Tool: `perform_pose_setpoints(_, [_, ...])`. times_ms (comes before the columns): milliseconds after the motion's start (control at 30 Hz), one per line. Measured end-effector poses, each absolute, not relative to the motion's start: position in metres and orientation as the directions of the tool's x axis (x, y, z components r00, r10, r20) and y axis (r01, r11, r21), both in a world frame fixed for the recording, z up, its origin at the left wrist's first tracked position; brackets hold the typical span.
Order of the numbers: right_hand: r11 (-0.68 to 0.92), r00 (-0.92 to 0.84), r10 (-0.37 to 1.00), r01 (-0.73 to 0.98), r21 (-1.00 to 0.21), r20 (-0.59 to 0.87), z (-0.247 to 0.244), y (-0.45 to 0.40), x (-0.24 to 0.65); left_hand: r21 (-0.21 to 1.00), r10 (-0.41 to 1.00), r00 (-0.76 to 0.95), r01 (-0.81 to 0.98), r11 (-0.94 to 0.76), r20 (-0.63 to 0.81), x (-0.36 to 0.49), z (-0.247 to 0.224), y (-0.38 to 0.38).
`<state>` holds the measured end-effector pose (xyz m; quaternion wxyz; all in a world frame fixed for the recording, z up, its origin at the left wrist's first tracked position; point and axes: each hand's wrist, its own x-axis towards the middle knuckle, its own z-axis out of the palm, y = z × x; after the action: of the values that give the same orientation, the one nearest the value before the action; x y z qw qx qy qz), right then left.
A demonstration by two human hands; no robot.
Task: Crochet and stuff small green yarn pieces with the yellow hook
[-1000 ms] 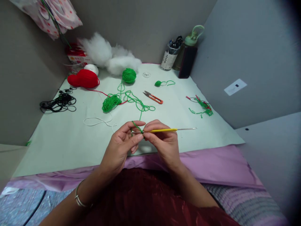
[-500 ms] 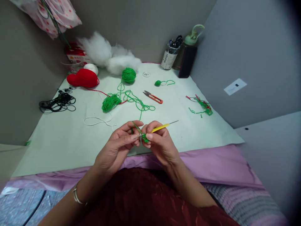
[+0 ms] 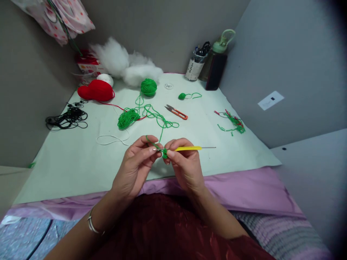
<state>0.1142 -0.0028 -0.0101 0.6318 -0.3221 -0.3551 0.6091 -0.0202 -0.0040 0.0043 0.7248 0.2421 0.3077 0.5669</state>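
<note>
My right hand [image 3: 187, 162] grips a crochet hook [image 3: 188, 148] by its yellow handle. The hook lies almost level, its thin metal end pointing left into a small green crochet piece [image 3: 165, 154] by my right thumb. Opposite it, my left hand [image 3: 135, 159] is closed, with green yarn [image 3: 147, 138] looped over its index finger. My left thumb is at the hook's tip. From my hands the strand runs up to a loose green skein [image 3: 128, 118] and a green yarn ball [image 3: 149, 87] on the table. The piece is partly covered by my fingers.
Orange thread snips [image 3: 176, 112] lie beyond my hands, near a small green crocheted bit [image 3: 182, 96]. Red yarn [image 3: 96, 90], black cord [image 3: 67, 117] and white stuffing [image 3: 141, 73] are at left. Yarn scraps [image 3: 237, 124], a pen cup [image 3: 194, 66] and a phone [image 3: 216, 72] are at right.
The crochet hook has swung from a slant to nearly level, its right end lower and further right. My left hand has shifted slightly up and left.
</note>
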Motion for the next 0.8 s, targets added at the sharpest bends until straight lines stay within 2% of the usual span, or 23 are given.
perform_pose_setpoints(133, [0.186,0.104,0.982,-0.448,-0.874,0.155,-0.011,-0.003,0.11,0.719,0.976,0.137,-0.66,0.217,-0.168,-0.016,0.004,-0.003])
perform_pose_setpoints(400, [0.315,0.209,0.943,-0.324,-0.892,0.257,-0.021,-0.002,0.106,0.866,0.997,0.007,-0.495,0.066,-0.072,-0.01,0.001,-0.009])
perform_pose_setpoints(600, [0.476,0.285,0.861,-0.16,-0.865,0.421,-0.024,-0.005,0.104,0.861,0.995,0.016,-0.499,0.098,-0.103,-0.008,-0.001,-0.012])
perform_pose_setpoints(800, [0.545,0.344,0.779,0.042,-0.838,0.524,-0.025,-0.007,0.102,0.821,0.99,0.025,-0.557,0.127,-0.136,-0.002,-0.001,-0.018])
